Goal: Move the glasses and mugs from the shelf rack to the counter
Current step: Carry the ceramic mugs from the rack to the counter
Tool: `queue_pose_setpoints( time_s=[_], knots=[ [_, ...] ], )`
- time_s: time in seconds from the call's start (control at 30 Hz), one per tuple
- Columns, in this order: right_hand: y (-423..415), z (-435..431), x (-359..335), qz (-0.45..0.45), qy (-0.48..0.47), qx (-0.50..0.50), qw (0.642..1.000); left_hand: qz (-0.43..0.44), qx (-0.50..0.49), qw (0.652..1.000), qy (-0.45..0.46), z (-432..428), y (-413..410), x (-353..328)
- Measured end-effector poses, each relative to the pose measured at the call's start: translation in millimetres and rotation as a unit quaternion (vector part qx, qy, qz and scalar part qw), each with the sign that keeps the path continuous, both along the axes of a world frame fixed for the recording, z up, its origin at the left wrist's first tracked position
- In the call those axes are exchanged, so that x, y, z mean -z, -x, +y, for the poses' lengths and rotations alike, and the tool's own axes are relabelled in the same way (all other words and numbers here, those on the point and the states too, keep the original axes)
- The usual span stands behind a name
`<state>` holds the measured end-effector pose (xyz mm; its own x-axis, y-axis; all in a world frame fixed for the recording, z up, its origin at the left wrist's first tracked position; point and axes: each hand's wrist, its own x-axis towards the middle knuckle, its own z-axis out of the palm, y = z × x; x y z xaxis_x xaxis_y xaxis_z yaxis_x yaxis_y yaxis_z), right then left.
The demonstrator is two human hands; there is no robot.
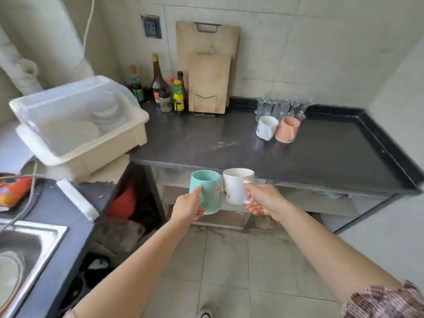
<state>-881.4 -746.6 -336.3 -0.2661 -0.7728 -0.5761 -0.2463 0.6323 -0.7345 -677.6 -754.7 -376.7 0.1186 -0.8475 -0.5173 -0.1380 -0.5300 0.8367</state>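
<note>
My left hand [188,206] grips a teal mug [207,191] and my right hand [263,199] holds a white mug [236,185] by its handle. Both mugs are upright, side by side and touching, just in front of and below the dark counter's [206,143] front edge. On the counter at the back right stand a white mug [266,127] and a pink mug [288,129], with several clear glasses [282,109] behind them. The shelf rack [229,216] sits under the counter, partly hidden by the mugs and hands.
A lidded plastic dish bin [78,125] stands at the counter's left end. Sauce bottles [167,88] and wooden cutting boards [207,67] line the back wall. A steel sink [25,251] lies at the lower left. The floor is tiled.
</note>
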Motion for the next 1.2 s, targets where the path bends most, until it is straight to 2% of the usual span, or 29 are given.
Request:
queue_pose_setpoints(
  time_s=[0.23, 0.47, 0.7, 0.9, 1.03, 1.2],
  knots=[
    [105, -44, -3, 0.023, -0.006, 0.121, 0.992, -0.003, 0.111, 0.994, 0.017, -83, 105, 5],
    [223, -94, -8, 0.022, -0.004, 0.154, 0.988, 0.016, 0.157, 0.987, 0.017, -148, 227, 5],
    [351, -168, 2, 0.041, -0.027, 0.127, 0.991, 0.023, 0.162, 0.987, 0.005, -217, 363, 22],
    [451, -233, 12, 0.052, -0.037, 0.123, 0.990, 0.053, 0.120, 0.989, -0.063, -276, 465, 41],
    [490, -266, 27, 0.050, -0.052, 0.130, 0.989, 0.072, 0.105, 0.987, -0.098, -306, 507, 54],
    [510, -294, 50, 0.026, -0.070, 0.139, 0.987, 0.070, 0.078, 0.991, -0.086, -331, 532, 76]
  ],
)
